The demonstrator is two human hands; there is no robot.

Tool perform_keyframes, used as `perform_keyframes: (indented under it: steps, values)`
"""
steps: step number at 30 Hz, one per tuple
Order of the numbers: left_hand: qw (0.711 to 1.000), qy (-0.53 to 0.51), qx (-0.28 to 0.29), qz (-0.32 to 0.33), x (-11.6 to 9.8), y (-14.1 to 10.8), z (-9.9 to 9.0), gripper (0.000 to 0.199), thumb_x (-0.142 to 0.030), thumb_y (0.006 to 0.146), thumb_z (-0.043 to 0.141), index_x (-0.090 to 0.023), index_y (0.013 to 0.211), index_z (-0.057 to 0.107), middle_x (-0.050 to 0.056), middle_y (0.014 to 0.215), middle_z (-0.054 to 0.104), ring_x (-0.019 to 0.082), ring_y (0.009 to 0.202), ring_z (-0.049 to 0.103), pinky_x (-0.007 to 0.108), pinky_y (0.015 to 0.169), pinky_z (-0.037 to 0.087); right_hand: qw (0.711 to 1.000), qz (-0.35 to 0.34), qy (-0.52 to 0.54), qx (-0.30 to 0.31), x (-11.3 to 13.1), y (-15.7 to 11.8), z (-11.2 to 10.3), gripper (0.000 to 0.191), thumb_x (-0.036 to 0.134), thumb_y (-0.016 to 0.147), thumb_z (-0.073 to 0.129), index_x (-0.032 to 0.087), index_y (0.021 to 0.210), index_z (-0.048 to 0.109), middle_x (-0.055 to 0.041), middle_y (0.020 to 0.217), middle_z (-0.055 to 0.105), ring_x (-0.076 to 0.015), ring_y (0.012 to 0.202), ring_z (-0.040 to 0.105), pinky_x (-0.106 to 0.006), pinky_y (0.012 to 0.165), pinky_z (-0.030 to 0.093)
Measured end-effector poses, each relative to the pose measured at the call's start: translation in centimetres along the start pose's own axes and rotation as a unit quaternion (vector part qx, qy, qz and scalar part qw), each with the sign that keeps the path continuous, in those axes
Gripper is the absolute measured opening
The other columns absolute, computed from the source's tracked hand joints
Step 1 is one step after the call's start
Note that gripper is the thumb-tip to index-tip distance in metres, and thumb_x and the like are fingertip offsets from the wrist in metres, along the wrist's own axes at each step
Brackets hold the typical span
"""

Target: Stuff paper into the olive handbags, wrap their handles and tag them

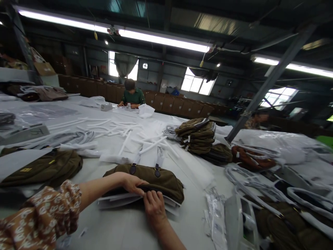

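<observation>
Fluorescent tubes (166,40) light a workshop; along its far side I note a row of brown cartons (104,90) below the windows. Head view: a long pale table (122,231) extends from the worker's position toward a co-worker in a green shirt (137,97), whose head is lowered.

Olive fabric handbag (166,180): located on the table directly before the worker, its length set crosswise. Two dark handle tabs (157,171) sit on its upper face. White sheets (121,201) project from beneath its near edge.

Left hand (132,184), below a brown floral sleeve (49,215): laid over the front of the handbag, fingers clamped on its near edge. Right hand (154,206): just beside the left, fingers curled and clamped on the same edge. Its thumb is hidden from me.

Adjacent items: white wrapped strips (127,140) lie scattered beyond the handbag. A stack of olive bags (196,139) stands to the far right, near a slanted metal post (267,83). Clear plastic packets (216,218) lie to the near right. Another olive bag (65,165) lies to the left, partly under a white sheet.
</observation>
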State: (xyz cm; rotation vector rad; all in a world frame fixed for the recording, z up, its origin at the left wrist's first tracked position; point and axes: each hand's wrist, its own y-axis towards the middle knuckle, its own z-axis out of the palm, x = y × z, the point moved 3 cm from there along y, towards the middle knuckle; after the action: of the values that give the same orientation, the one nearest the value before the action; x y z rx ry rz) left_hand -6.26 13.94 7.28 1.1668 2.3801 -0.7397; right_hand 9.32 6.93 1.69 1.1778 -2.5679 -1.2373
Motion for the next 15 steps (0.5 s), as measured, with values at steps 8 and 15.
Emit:
perform_keyframes:
  steps: [8,15]
  values:
    - [1.000,0.021,0.002,0.003,0.6,0.1,1.4,0.100,-0.034,0.056,0.080,-0.026,0.142,0.030,0.007,0.126,0.062,0.029,0.108,0.062,0.034,0.089,0.049,1.000,0.004,0.022,0.004,-0.2,-0.4,0.6,0.027,0.016,0.097,0.037,0.016,0.090,0.063,-0.0041,0.074,0.055,-0.0186,0.070,0.045,-0.035,0.064,0.027]
    - [0.999,0.040,-0.015,0.001,0.1,0.2,1.4,0.090,-0.037,0.056,0.080,-0.028,0.135,0.039,0.003,0.119,0.066,0.026,0.102,0.065,0.029,0.084,0.050,0.999,-0.002,0.032,-0.010,-0.1,-0.3,0.6,0.025,0.016,0.096,0.039,0.015,0.091,0.063,-0.0044,0.072,0.056,-0.0182,0.068,0.045,-0.034,0.062,0.028]
